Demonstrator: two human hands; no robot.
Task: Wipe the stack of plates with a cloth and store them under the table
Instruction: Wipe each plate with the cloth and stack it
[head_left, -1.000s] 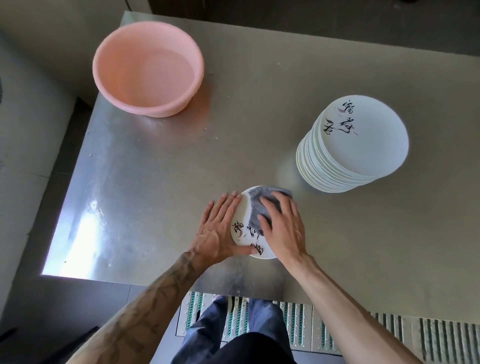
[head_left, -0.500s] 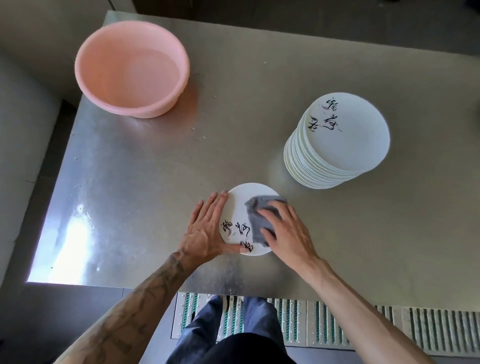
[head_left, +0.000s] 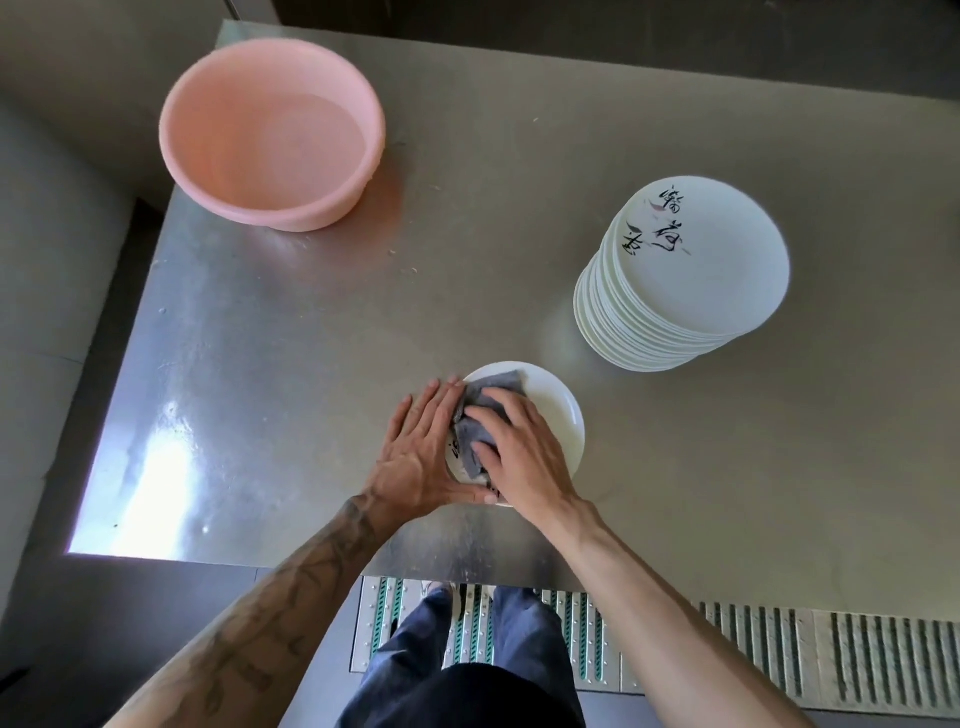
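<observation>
- One plate (head_left: 558, 415) lay by the near edge of the table (head_left: 311, 338), the stack (head_left: 701, 270) well apart toward its right edge.
- The left hand (head_left: 421, 452) lay flat against the plate's rim; the right hand (head_left: 524, 452), fingers flat, pressed the cloth (head_left: 480, 408) onto it.
- Wiping seemed underway; next, likely storing this plate below.

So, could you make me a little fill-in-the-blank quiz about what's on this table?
1. The right hand presses a grey ____ onto the single plate.
2. The basin at the far left corner of the table is ____ in colour.
3. The stack of plates stands on the ____ side of the table.

Missing words: cloth; pink; right.
</observation>
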